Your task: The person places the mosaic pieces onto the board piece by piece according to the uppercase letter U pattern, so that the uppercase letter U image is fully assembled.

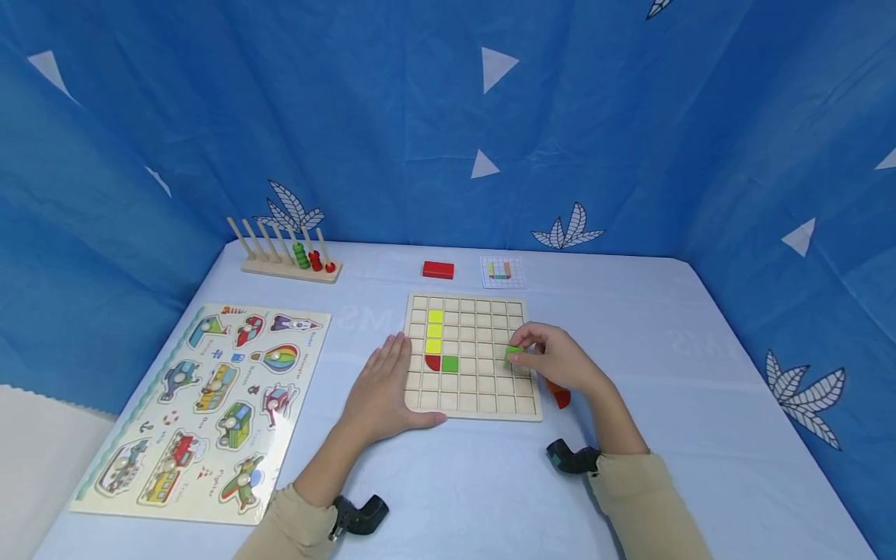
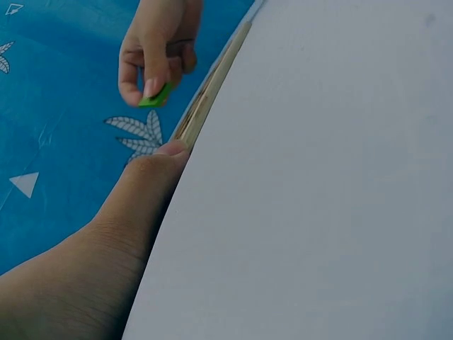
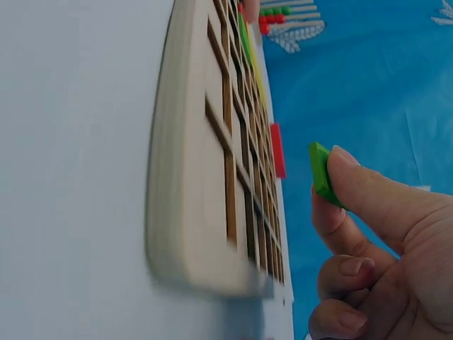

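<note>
A wooden grid board [image 1: 464, 397] lies mid-table, with a column of yellow square tiles [image 1: 435, 330], a red rounded tile [image 1: 433, 363] and a green square tile [image 1: 450, 364] set in its cells. My left hand [image 1: 381, 393] rests along the board's left side, fingers straight and thumb at the near edge. Between thumb and fingertips, my right hand [image 1: 560, 356] pinches another green square tile [image 3: 322, 173], held above the right part of the board. In the left wrist view that pinched tile [image 2: 156, 96] hangs from the fingertips.
Orange-red pieces [image 1: 560, 395] lie beside the board's right edge, partly under the right wrist. Behind the board are a red block [image 1: 438, 270] and a pattern card [image 1: 502, 272]. A bead-peg rack [image 1: 290, 268] stands back left, a picture puzzle board [image 1: 203, 412] in front of it.
</note>
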### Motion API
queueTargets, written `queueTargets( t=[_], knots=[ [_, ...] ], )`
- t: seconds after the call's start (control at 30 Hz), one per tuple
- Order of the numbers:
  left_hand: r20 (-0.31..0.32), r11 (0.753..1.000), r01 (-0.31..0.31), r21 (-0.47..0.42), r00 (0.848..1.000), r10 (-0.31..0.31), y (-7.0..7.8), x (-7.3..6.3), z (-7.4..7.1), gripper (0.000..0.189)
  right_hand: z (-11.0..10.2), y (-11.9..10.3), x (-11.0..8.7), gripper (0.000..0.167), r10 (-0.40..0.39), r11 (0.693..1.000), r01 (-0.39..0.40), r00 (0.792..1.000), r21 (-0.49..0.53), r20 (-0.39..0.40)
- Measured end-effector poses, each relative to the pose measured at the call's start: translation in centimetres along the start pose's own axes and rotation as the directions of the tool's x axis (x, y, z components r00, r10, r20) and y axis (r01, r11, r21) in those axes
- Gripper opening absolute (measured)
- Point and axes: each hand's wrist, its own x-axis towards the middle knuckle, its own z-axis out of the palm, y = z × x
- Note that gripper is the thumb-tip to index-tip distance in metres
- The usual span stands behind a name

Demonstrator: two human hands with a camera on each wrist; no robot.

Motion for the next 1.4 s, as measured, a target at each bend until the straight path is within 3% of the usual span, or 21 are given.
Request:
queueTargets(
  t=[0.6, 1.4],
  knots=[
    [0.009, 1.0, 0.012, 0.01, 1.0, -0.012, 0.0, 0.1, -0.1, 0.136, 4.8, -3.2, 2.5, 0.014, -0.025, 0.999, 0.024, 1.0, 0.039, 0.009],
    [0.034, 1.0, 0.021, 0.023, 0.999, -0.022, -0.1, 0.2, 0.0, 0.137, 6.0, -3.7, 2.3, 0.016, 0.012, 1.0, -0.011, 1.0, -0.028, 0.025]
  ],
)
